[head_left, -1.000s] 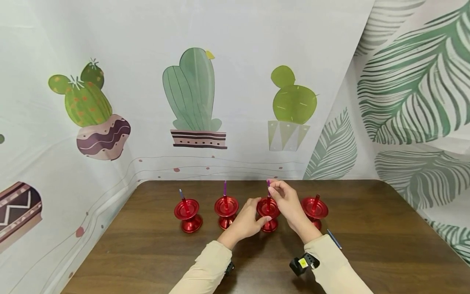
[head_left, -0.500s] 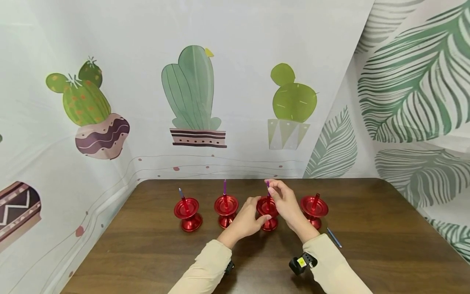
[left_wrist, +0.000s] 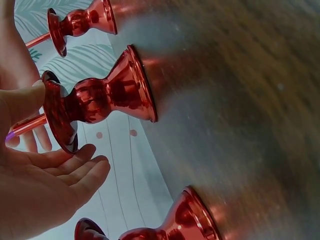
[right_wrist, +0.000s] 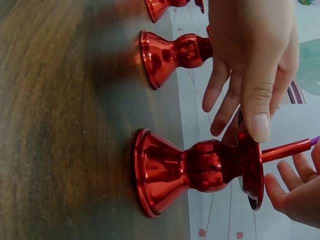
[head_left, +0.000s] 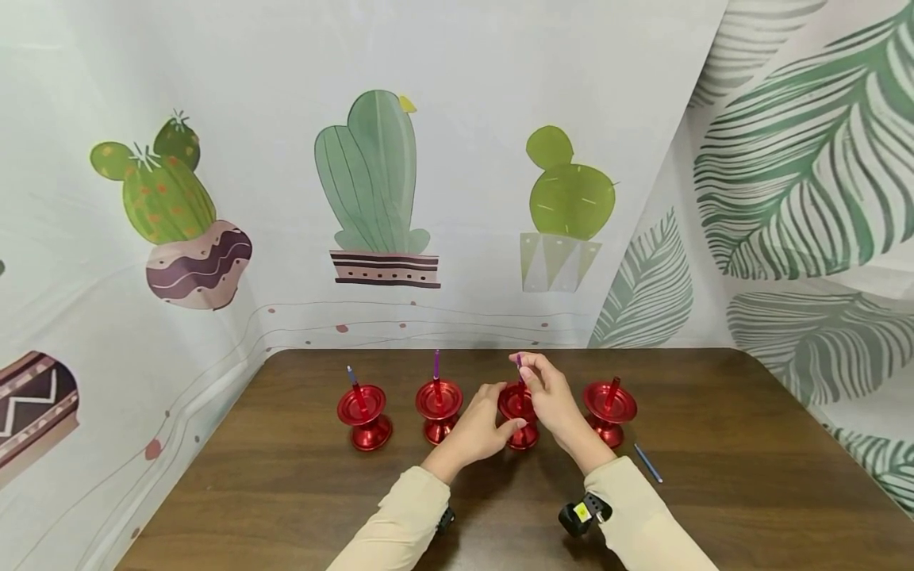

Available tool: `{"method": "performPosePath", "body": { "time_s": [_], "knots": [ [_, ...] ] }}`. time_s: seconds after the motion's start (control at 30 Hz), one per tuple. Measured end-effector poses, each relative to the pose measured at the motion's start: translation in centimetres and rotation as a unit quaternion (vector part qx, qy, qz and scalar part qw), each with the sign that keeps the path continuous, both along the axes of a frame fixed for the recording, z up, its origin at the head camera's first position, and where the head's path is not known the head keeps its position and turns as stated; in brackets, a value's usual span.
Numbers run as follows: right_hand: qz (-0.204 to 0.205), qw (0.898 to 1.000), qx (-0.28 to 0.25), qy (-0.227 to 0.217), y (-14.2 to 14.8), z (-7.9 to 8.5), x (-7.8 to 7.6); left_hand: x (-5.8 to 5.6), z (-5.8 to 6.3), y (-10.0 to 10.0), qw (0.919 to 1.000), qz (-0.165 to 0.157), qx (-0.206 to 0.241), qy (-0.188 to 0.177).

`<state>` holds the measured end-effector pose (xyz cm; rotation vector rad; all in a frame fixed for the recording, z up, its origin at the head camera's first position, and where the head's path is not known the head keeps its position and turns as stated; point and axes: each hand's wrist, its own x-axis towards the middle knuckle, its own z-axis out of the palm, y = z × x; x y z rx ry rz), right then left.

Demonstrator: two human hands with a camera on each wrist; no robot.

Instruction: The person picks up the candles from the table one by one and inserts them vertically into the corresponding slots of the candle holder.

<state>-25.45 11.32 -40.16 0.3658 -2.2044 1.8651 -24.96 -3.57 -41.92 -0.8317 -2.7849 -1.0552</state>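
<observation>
A shiny red candle holder [head_left: 524, 438] stands upright on the table, third from the left in a row. My left hand [head_left: 473, 432] grips its dish, thumb on the near side of the rim and fingers at the far side, plain in the left wrist view. A thin purple candle [head_left: 519, 362] rises from the holder's red tube [right_wrist: 286, 150]. Above the dish, the thumb and fingers of my right hand [head_left: 557, 400] pinch that candle near its top. Where the candle meets the tube is partly covered by the fingers.
To the left stand a red holder [head_left: 439, 430] bearing a purple candle [head_left: 437, 365] and another holder [head_left: 370, 435] bearing a blue candle [head_left: 351, 376]. The rightmost holder [head_left: 607, 434] shows only its red tube. A thin blue stick [head_left: 648, 463] lies on the wooden table [head_left: 286, 476].
My right hand, pinching the purple candle, has shifted slightly left and the candle's top sits a little lower. My left hand has stayed on the holder.
</observation>
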Motion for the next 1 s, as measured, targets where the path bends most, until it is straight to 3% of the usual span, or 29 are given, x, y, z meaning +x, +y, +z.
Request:
{"method": "performPosePath", "body": {
  "time_s": [0.2,0.6,1.0],
  "knots": [
    [-0.004,1.000,0.002,0.022,-0.26,-0.40,-0.01,0.05,-0.04,0.13,1.0000,0.003,-0.004,0.002],
    [-0.007,0.999,-0.039,-0.037,-0.25,-0.52,0.34,0.26,-0.02,0.24,1.0000,0.002,-0.005,0.007],
    [-0.021,0.999,-0.037,-0.026,-0.51,-0.90,0.35,0.20,-0.07,0.12,1.0000,0.005,-0.005,0.002]
  ]
}}
